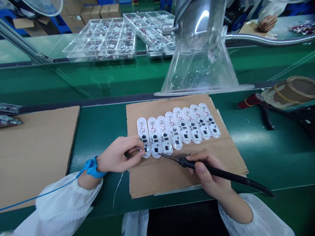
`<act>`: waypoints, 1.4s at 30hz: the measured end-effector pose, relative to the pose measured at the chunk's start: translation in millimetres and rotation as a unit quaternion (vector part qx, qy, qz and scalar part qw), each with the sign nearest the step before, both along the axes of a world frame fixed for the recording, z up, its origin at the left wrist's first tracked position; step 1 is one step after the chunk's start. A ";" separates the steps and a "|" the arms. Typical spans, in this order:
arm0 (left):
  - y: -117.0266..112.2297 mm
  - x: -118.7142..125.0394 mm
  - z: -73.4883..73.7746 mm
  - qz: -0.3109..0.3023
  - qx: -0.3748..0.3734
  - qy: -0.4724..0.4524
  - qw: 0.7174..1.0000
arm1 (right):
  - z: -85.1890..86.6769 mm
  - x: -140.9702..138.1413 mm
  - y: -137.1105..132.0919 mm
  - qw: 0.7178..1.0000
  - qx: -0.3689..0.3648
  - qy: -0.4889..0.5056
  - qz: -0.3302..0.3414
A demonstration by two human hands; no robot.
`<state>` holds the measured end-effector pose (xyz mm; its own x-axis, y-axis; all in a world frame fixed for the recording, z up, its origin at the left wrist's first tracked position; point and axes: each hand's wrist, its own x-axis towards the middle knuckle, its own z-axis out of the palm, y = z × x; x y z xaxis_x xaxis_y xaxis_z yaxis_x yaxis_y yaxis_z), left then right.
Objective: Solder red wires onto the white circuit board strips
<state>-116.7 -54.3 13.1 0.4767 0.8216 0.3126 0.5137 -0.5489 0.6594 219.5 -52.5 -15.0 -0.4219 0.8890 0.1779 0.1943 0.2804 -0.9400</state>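
Note:
Several white, round-ended circuit boards [176,135] with short red wires lie side by side on a cardboard sheet [162,178]. My right hand [209,173] is closed around the black handle of a soldering iron [194,164]. Its metal tip reaches the lower end of the second board from the left; whether it touches cannot be made out. My left hand [125,152] pinches solder wire [139,149] at the leftmost board, and a thin strand hangs down below the hand. A blue wrist strap [93,167] with a cord circles my left wrist.
A clear fume hood [199,68] hangs over the far edge of the cardboard. Divided plastic trays [105,39] of parts stand behind. At right are a wire bundle [251,100] and a taped roll [289,91]; another cardboard sheet [36,147] lies left. A co-worker's hand [267,23] shows beyond.

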 end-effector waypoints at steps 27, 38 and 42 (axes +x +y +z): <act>4.4 -23.3 6.3 0.047 -0.035 -0.003 0.998 | 10.1 -11.9 -11.2 0.999 -0.035 0.035 -0.013; 6.9 -18.7 4.2 0.021 -0.046 0.001 0.999 | -3.7 -25.7 -17.0 0.998 -0.058 0.030 -0.009; 8.3 -15.7 5.9 0.018 -0.045 0.005 0.999 | -2.9 -25.5 -16.3 0.998 -0.054 0.014 -0.006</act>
